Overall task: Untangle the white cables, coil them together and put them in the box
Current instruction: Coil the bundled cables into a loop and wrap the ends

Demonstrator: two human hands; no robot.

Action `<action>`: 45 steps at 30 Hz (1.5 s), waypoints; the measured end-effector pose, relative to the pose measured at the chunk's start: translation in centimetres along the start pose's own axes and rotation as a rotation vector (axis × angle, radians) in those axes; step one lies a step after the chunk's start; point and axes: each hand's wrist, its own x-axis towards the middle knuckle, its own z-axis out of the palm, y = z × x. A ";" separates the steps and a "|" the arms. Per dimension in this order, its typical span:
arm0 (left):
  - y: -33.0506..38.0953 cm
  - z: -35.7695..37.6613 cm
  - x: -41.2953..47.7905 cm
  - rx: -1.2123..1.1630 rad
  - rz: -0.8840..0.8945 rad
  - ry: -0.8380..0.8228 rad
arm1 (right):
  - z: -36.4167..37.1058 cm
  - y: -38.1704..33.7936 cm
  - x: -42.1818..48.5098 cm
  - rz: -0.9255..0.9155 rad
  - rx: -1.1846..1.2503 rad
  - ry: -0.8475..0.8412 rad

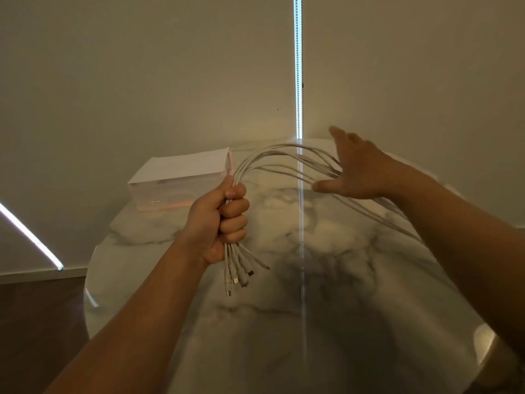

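- Your left hand (221, 220) is a closed fist wrapped round the white cables (272, 155). It is held above the middle of the round marble tabletop (284, 322), clear of its surface.
- The plug ends (235, 277) fan out just below that fist, pointing down toward the near edge.
- From the top of the fist the cables rise, arch over to the right, then slope down past the tabletop's right edge. The bundle's long axis therefore runs left to right, with the plugs low on the left and the far tails out of sight on the right.
- Your right hand (358, 172) is open, fingers straight and spread, resting against the strands on the right side of the arch. It grips nothing.
- The box (179, 177) sits at the far left edge of the tabletop, just behind the fist.
- Coiling looks about to begin.
- Keep the left fist firm so the plugs stay level.
- Gather every strand loosely in your right fingers and comb outward until they lie parallel, then bring even loops back to the fist.
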 end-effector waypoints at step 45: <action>5.1 -3.1 0.3 -0.156 -0.386 -0.521 | 2.1 -7.0 0.1 -0.474 0.417 0.074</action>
